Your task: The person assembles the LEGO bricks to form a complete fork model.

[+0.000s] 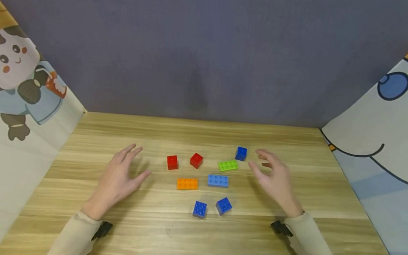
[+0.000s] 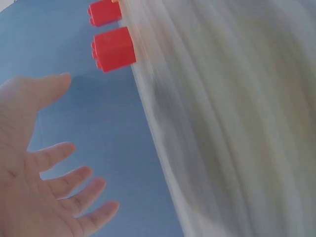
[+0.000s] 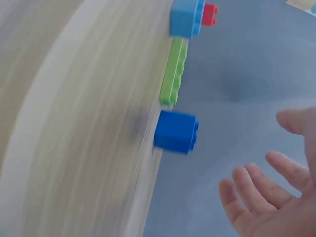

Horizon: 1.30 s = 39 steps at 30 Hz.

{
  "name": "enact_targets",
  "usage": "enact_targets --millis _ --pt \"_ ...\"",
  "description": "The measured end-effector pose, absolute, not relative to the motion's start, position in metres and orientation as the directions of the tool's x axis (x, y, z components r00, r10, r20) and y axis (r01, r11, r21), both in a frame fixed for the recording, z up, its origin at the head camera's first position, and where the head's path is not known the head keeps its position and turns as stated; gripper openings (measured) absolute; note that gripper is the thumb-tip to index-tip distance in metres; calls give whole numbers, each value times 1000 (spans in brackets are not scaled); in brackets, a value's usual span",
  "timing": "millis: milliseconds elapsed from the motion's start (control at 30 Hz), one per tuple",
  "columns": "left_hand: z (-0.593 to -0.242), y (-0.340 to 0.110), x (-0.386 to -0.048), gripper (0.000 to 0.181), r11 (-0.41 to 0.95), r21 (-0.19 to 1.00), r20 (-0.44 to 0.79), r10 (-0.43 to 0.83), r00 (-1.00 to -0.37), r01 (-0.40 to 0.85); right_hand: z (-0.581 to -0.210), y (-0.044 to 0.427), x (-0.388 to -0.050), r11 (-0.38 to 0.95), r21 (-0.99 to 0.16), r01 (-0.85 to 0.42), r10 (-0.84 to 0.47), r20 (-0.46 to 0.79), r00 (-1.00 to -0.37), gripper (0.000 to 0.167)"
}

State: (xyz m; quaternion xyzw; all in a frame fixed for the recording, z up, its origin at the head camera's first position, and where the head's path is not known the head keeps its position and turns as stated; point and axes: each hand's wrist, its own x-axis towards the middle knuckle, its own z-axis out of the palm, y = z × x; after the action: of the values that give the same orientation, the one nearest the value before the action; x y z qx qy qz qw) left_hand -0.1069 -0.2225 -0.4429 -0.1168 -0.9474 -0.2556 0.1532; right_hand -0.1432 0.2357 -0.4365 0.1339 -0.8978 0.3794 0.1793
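My left hand point(image 1: 118, 178) hovers left of the bricks with its fingers spread and holds nothing. Nearest to it is a red brick point(image 1: 172, 163), seen also in the left wrist view; a second red brick point(image 1: 196, 161) lies to its right. On the other side my right hand point(image 1: 274, 180), fingers loosely bent and holding nothing, is beside a dark blue brick point(image 1: 241, 153). A thin lime green brick point(image 1: 228, 166) lies near that one. Between the hands are an orange brick point(image 1: 187, 184) and a light blue brick point(image 1: 218, 181). Closer in sit two dark blue bricks point(image 1: 200, 209).
The wooden table point(image 1: 139, 233) carries all the bricks, which stand apart from one another. A dark grey-blue panel point(image 1: 208, 64) rises at its back edge. Printed cartoon panels stand at the left point(image 1: 26, 83) and right point(image 1: 385, 128) sides.
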Motion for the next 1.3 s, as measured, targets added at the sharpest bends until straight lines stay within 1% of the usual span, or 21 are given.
enact_targets --millis 100,167,433,733,967,1133,1300 --pt "-444 -217 -110 72 815 499 325 140 -935 296 -435 226 -144 618 -713 -331 -113 336 -935 46" --pt "-443 -213 -111 71 799 525 307 143 -941 293 -434 219 -145 573 -759 -310 -124 294 -948 47" --pt "-443 -200 -118 71 749 611 244 132 -961 258 -432 195 -152 450 -848 -279 -163 229 -960 45" --pt "-444 -185 -131 70 638 746 156 111 -981 191 -434 180 -159 434 -865 -251 -230 163 -959 47" --pt "-449 -176 -141 72 552 823 62 142 -988 131 -439 169 -167 448 -869 -213 -263 99 -960 50" --pt "-453 -173 -145 72 522 846 27 154 -988 104 -439 159 -172 422 -886 -194 -306 62 -950 50" --pt "-453 -170 -149 72 541 836 1 170 -985 94 -441 149 -175 445 -875 -192 -339 34 -940 51"
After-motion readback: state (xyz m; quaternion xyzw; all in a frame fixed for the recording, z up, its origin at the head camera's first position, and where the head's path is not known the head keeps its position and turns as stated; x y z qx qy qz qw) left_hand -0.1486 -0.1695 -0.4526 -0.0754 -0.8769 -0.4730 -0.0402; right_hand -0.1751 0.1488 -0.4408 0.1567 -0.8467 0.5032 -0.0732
